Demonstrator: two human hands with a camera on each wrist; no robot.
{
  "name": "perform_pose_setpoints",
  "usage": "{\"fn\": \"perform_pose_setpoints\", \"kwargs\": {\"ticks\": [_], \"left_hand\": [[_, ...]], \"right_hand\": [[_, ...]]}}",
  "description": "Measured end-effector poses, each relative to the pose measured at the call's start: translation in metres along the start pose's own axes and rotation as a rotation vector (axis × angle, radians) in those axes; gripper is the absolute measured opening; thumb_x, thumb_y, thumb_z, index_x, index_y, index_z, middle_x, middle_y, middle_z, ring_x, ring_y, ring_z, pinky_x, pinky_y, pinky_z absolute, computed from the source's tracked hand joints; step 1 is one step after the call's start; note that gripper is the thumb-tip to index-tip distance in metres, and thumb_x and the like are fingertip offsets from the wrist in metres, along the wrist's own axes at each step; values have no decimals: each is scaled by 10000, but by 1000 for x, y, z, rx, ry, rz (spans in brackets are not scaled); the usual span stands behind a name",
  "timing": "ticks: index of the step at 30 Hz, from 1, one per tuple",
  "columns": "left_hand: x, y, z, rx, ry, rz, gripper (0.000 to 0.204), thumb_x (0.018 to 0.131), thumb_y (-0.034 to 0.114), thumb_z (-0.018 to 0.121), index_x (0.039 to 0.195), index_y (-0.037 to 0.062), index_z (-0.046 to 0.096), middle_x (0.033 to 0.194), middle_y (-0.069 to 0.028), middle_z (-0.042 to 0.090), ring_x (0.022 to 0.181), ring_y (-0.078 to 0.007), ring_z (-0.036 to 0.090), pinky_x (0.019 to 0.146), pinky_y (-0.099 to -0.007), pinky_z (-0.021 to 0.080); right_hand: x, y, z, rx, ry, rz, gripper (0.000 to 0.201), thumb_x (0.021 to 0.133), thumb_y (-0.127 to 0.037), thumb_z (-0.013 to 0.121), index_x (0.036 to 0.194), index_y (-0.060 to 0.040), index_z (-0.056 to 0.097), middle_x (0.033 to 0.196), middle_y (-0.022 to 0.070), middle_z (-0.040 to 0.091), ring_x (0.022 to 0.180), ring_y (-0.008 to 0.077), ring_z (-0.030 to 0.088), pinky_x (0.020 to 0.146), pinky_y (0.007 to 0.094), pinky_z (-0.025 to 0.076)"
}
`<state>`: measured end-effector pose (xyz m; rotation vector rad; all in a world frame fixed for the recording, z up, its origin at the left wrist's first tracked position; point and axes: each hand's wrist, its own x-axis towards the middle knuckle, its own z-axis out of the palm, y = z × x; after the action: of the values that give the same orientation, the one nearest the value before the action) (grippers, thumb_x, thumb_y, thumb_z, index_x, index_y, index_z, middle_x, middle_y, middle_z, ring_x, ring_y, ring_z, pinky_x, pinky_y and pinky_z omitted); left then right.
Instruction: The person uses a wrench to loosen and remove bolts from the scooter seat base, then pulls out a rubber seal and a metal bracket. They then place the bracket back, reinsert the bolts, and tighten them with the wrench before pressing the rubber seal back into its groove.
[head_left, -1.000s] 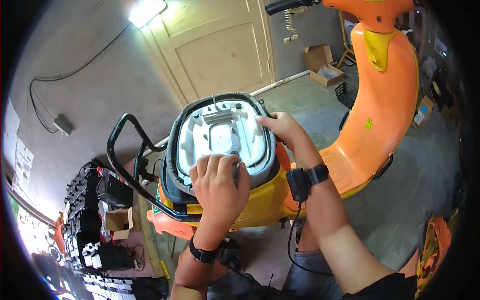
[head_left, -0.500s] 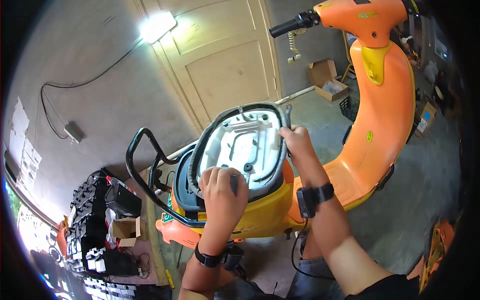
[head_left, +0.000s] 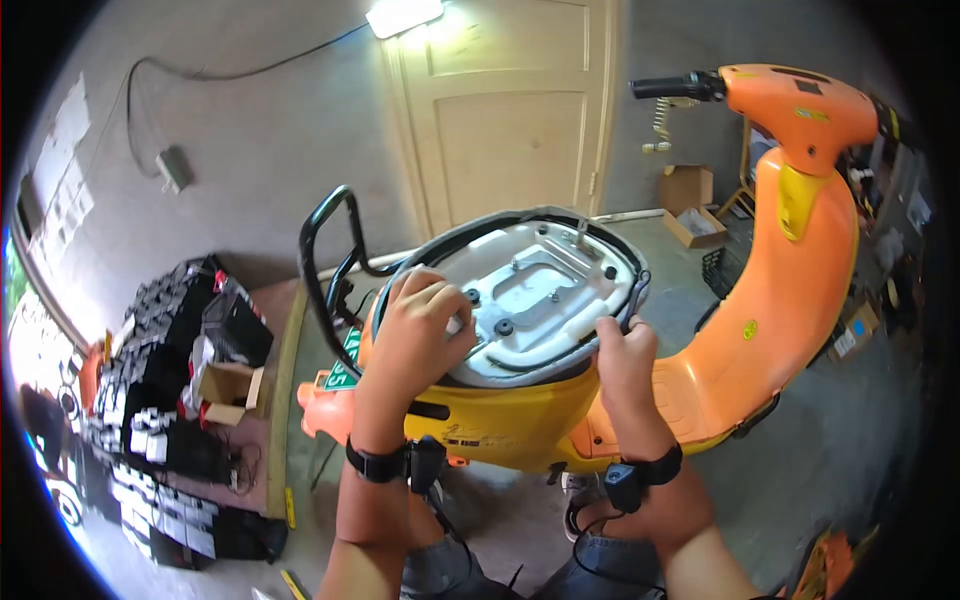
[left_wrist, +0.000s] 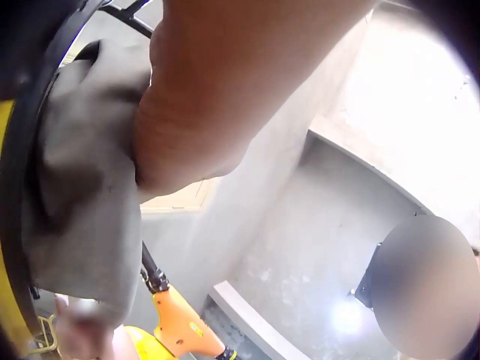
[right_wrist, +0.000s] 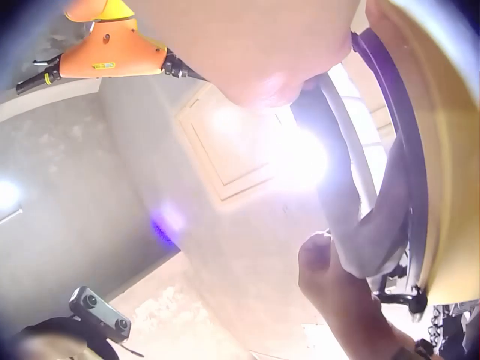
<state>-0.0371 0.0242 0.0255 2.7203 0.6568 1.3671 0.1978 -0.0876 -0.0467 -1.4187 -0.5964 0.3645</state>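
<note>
An upturned seat pad, its white underside (head_left: 530, 290) ringed by a grey cover (head_left: 530, 380), lies tilted on the scooter's yellow body. At its near left edge, my left hand (head_left: 415, 330) has curled fingers around the cover's edge; its fingertips are partly hidden. The left wrist view shows this hand (left_wrist: 202, 105) against the loose grey cover (left_wrist: 94, 180). My right hand (head_left: 628, 365) grips a slim dark tool with a ring end (head_left: 643, 278), thumb at the seat's right edge. In the right wrist view the right hand (right_wrist: 277, 52) is beside the grey cover (right_wrist: 341, 172).
A black rear rail (head_left: 310, 250) rises left of the seat. The orange scooter front (head_left: 800, 300) stands to the right. Behind are a door (head_left: 510, 130) and an open cardboard box (head_left: 695, 225). Black batteries (head_left: 150, 370) and another box (head_left: 228, 390) sit at left.
The head view has shifted. The seat pad has turned clockwise and leans lower, both hands keeping to its edges. My left hand has moved up along the left edge.
</note>
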Motion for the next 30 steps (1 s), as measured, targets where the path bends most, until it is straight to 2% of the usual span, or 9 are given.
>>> {"fn": "perform_pose_setpoints", "kwargs": {"ticks": [4, 6, 9, 14, 16, 17, 18, 21, 30], "left_hand": [[-8, -4, 8, 19, 30, -63, 204, 762, 111, 802, 937, 87, 699, 1241, -87, 660, 1247, -357, 591, 1025, -491, 519], [-11, 5, 9, 147, 28, -241, 323, 782, 163, 793, 1101, 132, 753, 1458, -160, 567, 1443, -404, 475, 1115, -494, 491], [-21, 3, 29, 103, -21, -327, 275, 822, 161, 760, 1085, 83, 751, 1392, -237, 589, 1369, -442, 536, 1123, -482, 472], [-20, 2, 27, -95, -50, -408, 195, 839, 142, 757, 979, 15, 708, 1272, -223, 613, 1172, -416, 620, 1024, -454, 500], [-22, 1, 28, -104, -26, -396, 220, 836, 156, 790, 960, 6, 687, 1272, -215, 611, 1164, -412, 624, 1018, -447, 503], [-21, 3, 33, -109, -17, -358, 246, 824, 155, 822, 942, 4, 669, 1275, -208, 608, 1156, -411, 628, 1002, -446, 511], [-20, 2, 24, -166, -82, -433, 229, 833, 155, 813, 982, 28, 696, 1306, -226, 597, 1215, -466, 583, 1045, -488, 493], [-21, -5, 29, -184, -58, -406, 212, 778, 56, 784, 970, 27, 697, 1304, -220, 596, 1229, -458, 582, 1034, -492, 497], [-23, -10, 32, -310, 49, -368, 186, 661, -34, 776, 817, 26, 694, 1188, -137, 621, 1112, -333, 645, 944, -373, 536]], "right_hand": [[9, -9, -15, -177, -134, -35, 297, 949, -207, 724, 923, 82, 659, 729, 114, 689, 547, 149, 640, 509, 317, 499], [14, -18, -23, -392, -198, -34, 424, 944, -309, 718, 964, 110, 657, 823, 205, 731, 664, 281, 723, 631, 397, 567], [19, -14, -26, -653, -99, -127, 642, 914, -487, 695, 1080, 132, 651, 1033, 341, 730, 1059, 504, 700, 957, 512, 540], [46, -23, -45, -740, -159, -33, 637, 928, -469, 704, 1161, 119, 637, 1104, 333, 724, 1101, 484, 698, 963, 503, 541], [79, 8, -56, -675, 206, -221, 562, 946, -428, 703, 1121, 105, 657, 1065, 314, 735, 1103, 495, 692, 968, 508, 537], [100, 39, -67, -708, 320, -396, 466, 962, -408, 712, 1027, 53, 697, 902, 215, 750, 890, 412, 757, 727, 463, 574], [103, 35, -70, -724, 330, -400, 466, 962, -408, 712, 1027, 53, 697, 902, 215, 750, 890, 412, 757, 727, 463, 574], [102, 19, -51, -99, -1, 234, 391, 977, -427, 730, 900, -47, 687, 700, 26, 628, 482, 122, 591, 403, 265, 291], [108, 16, -76, -97, -138, 124, 194, 916, -210, 698, 800, -68, 634, 593, -16, 499, 410, 91, 411, 388, 273, 277]]}}
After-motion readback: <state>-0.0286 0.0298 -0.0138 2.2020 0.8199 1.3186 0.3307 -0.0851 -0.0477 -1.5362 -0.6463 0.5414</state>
